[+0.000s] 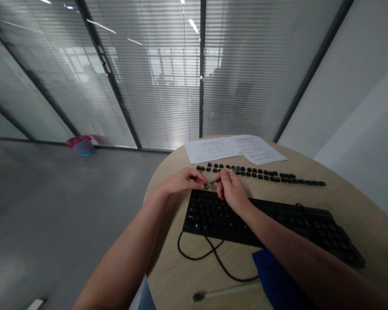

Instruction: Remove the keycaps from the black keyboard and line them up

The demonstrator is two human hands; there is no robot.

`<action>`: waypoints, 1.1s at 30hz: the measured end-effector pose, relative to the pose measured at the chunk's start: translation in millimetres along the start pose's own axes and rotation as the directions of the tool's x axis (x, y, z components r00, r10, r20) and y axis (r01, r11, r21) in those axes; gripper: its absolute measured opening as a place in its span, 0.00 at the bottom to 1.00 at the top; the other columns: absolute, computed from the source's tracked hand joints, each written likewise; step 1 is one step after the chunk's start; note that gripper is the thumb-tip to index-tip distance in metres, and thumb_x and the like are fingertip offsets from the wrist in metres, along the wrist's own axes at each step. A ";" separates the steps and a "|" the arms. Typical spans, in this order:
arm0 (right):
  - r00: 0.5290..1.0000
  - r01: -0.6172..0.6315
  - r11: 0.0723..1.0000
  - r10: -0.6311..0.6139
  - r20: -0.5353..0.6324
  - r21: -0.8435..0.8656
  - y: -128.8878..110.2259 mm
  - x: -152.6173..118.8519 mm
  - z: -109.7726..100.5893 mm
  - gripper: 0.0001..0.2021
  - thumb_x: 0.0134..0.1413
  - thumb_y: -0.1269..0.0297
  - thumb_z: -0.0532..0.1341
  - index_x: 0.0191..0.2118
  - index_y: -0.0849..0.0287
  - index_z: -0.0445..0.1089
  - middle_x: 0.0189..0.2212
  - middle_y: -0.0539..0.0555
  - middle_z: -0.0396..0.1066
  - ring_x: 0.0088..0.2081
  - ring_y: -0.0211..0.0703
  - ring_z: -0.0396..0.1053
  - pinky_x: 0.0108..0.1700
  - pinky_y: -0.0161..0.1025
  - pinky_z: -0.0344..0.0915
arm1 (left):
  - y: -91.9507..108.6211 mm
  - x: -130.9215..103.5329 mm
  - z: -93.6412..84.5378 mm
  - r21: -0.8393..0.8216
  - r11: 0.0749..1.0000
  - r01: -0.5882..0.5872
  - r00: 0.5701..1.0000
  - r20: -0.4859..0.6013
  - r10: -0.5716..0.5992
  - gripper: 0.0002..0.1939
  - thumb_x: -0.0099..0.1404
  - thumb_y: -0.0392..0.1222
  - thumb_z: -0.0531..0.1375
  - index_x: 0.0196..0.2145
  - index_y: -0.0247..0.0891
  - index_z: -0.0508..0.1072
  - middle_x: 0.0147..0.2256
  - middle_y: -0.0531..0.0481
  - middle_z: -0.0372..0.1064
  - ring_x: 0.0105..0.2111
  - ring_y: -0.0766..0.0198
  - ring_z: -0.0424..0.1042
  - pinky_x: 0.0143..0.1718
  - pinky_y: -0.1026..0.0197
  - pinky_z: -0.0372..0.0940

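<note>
A black keyboard [226, 219] lies on the round wooden table, with some keys still on it. Above its upper left corner, my right hand [231, 189] is closed around a slim keycap puller [218, 180] with thin wire ends. My left hand [189, 180] pinches a small dark keycap [206, 187] at the puller's left end; the fingers partly hide it. Just beyond both hands, loose black keycaps [261, 174] stand in two long rows. My right forearm covers part of the keyboard's middle.
Printed sheets [213, 149] lie at the table's far edge. A black cable [224, 267] loops in front of the keyboard. Nearer me are a brush [198, 296] with a pale handle and a blue cloth [271, 275]. A basket [84, 146] stands on the floor by the glass partition.
</note>
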State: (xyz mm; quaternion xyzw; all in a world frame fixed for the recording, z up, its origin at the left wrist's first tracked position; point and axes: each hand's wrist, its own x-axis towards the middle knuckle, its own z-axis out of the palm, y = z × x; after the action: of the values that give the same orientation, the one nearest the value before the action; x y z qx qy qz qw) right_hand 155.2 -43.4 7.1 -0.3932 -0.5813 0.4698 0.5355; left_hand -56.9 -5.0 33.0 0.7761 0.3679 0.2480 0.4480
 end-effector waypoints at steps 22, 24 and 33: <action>0.989 -0.021 0.995 0.035 -0.142 0.096 0.0 5.9 -2.1 0.27 0.58 0.31 0.54 0.30 0.53 0.62 0.12 0.41 0.53 0.13 0.36 0.55 0.16 0.34 0.52 | -17.7 47.0 -0.2 0.593 0.804 0.037 0.949 -0.272 0.157 0.07 0.63 0.40 0.64 0.38 0.41 0.82 0.37 0.48 0.81 0.37 0.59 0.75 0.43 0.58 0.66; 0.989 -0.020 0.994 0.036 -0.143 0.111 -0.1 5.9 -2.7 0.27 0.57 0.31 0.55 0.30 0.53 0.63 0.12 0.41 0.53 0.13 0.36 0.54 0.16 0.34 0.51 | -20.9 54.0 2.9 0.711 0.703 0.009 0.960 -0.202 0.192 0.07 0.63 0.39 0.64 0.38 0.42 0.83 0.37 0.47 0.81 0.39 0.57 0.75 0.44 0.57 0.65; 0.989 -0.048 0.989 0.067 -0.131 0.143 -0.8 7.1 -2.1 0.28 0.55 0.30 0.56 0.29 0.54 0.63 0.12 0.42 0.54 0.13 0.35 0.54 0.16 0.33 0.51 | -43.3 49.2 7.8 0.848 0.530 0.029 0.943 -0.199 0.267 0.07 0.59 0.39 0.64 0.36 0.45 0.82 0.33 0.47 0.78 0.41 0.53 0.73 0.51 0.50 0.59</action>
State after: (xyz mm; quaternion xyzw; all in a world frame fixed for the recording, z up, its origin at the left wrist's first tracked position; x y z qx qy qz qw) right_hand 156.5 -36.6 9.7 -0.4022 -0.4977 0.4968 0.5862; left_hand -36.6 44.3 -6.0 0.8705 0.4510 0.1876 -0.0607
